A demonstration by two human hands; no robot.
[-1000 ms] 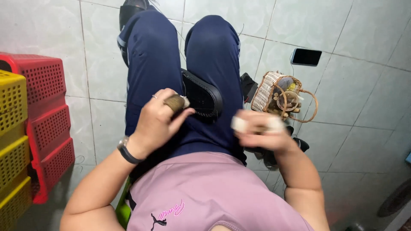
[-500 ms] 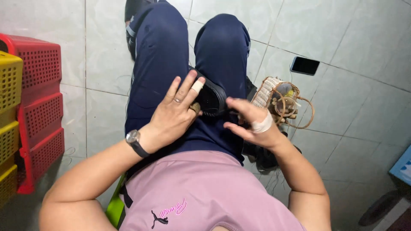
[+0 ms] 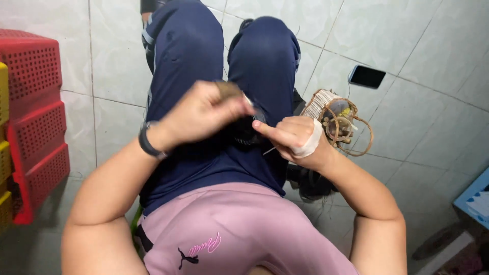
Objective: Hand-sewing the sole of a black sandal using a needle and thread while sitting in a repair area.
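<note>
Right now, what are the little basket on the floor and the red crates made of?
The small round woven basket looks like rattan or cane: pale tan strands woven around its side, with loose brown loops curling out, matte finish. The stacked red crates look like moulded plastic: bright even colour, slight sheen, and walls full of regular small holes.

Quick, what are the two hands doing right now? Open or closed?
Left hand: closed, fingers curled on a small brownish thing; what it is cannot be told.
Right hand: closed, white wrap round it, pinching a thin pale strand.
</note>
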